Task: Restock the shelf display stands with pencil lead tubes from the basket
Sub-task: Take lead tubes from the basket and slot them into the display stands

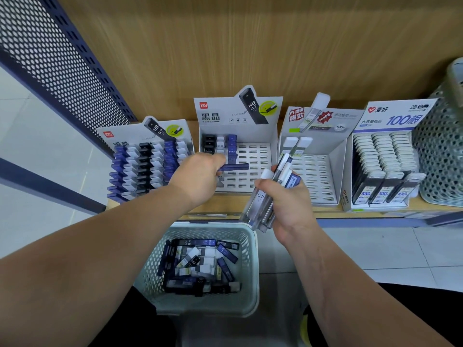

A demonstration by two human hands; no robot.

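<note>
Head view: a blue pencil lead tube (236, 167) is held almost level in the left hand (198, 179), just above the white slotted tray of the second display stand (253, 156). The fingers (217, 162) of this hand are curled closed around the left end of the tube, and the rest of the tube sticks out to the right of them. Behind the tube, a few black, white and blue tubes are already seated in the back left slots of this stand.

A bundle of tubes (265, 196), clear and white-capped with one dark blue, is gripped in the right hand (290, 206). Its fingers (261, 184) are wrapped tightly around the middle of the bundle, and the caps point up toward the third display stand (318, 176), where only two white-capped tubes are seen at the back.

Below both hands, a pale basket (250, 246) is placed in front of the shelf (325, 210), and many loose tubes (198, 261) are piled inside it. The first display stand (175, 126), at the far left, is filled with blue, black and white tubes. The fourth display stand (395, 116), at the right, is filled as well. A mesh basket (441, 156) is seen just beside it on the shelf.
</note>
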